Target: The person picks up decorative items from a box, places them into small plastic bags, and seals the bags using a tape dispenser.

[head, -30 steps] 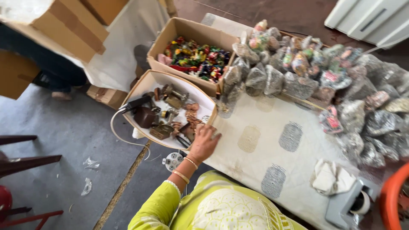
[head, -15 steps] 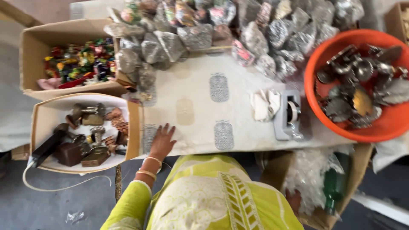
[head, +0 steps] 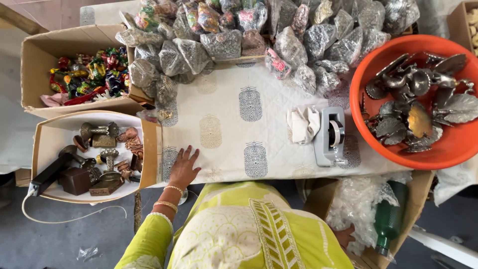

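1. Two hands belonged to the person in the yellow-green garment; only one showed clearly. The left hand [head: 184, 167] lay palm down on the near edge of the patterned cloth [head: 234, 134] covering the table, fingers spread wide and holding nothing.
2. The white box [head: 50, 144] of brown and brass pieces stood just beside the left hand, on its left, with the box's right wall between hand and contents. The nearest pieces, small brown metal figures [head: 130, 144], lay just inside that wall, close to the fingertips but not touching them.
3. A black bar-shaped tool [head: 50, 172] with a pale cord [head: 64, 218] lay at the far left of the same box, well apart from the hand.
4. The right hand [head: 343, 235] showed only as a small part below the garment's edge, at the rim of a cardboard box [head: 416, 199] holding clear plastic wrap [head: 356, 204] and a green bottle [head: 388, 221]. Whether it gripped anything could not be told.
5. A second cardboard box [head: 37, 60] of bright coloured figures [head: 89, 74] sat beyond the white box.
6. Wrapped bundles [head: 224, 42] in clear bags were heaped along the far side of the cloth.
7. A grey tape dispenser [head: 331, 137] and a crumpled white cloth [head: 303, 123] lay on the patterned cloth, right of the left hand and well apart from it.
8. An orange tub [head: 448, 149] of silver-coloured metal leaves and bowls stood at the table's right end.
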